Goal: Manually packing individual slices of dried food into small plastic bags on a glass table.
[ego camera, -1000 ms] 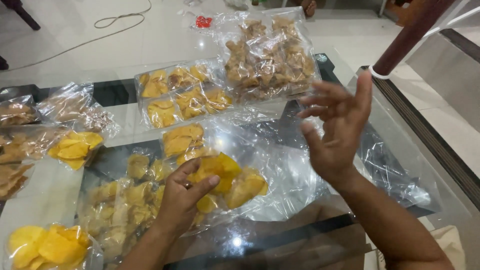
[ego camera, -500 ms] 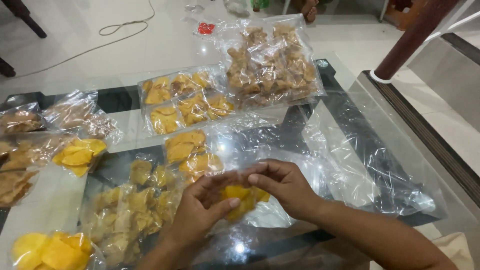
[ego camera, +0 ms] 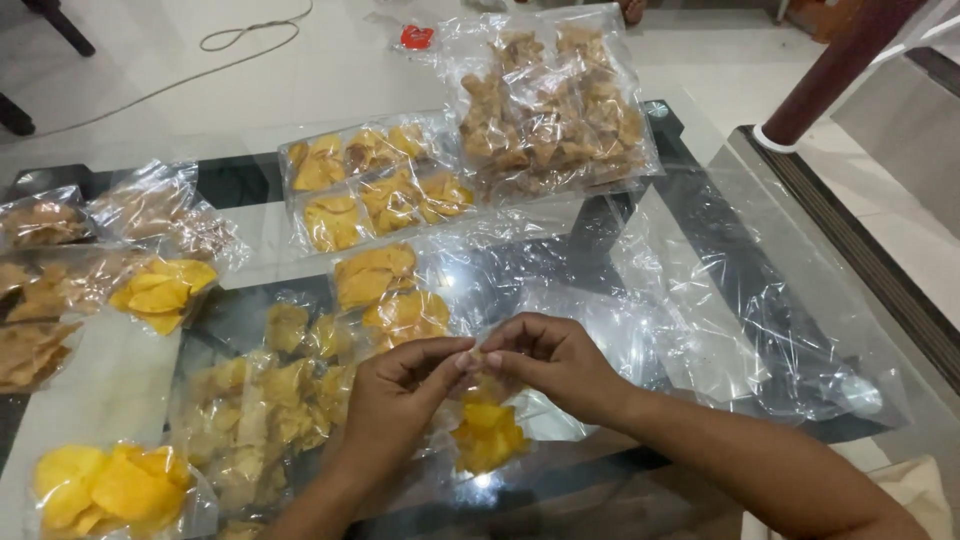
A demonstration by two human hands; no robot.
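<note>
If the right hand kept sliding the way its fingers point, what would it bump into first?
The right hand points left, and its fingers already meet the left hand at the top of the small bag of yellow chips. So it would probably push into the left hand first.

Small bag of yellow chips [ego camera: 487, 435]: neck hidden by fingertips [ego camera: 470, 358]; brown chip packets [ego camera: 25, 350] cut by left edge.

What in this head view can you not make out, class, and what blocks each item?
- Bag mouth: head view, hidden by the left hand and right hand pinching it.
- Chips pack: cut off by the bottom edge.
- Red item on the floor: too small to identify.
</note>
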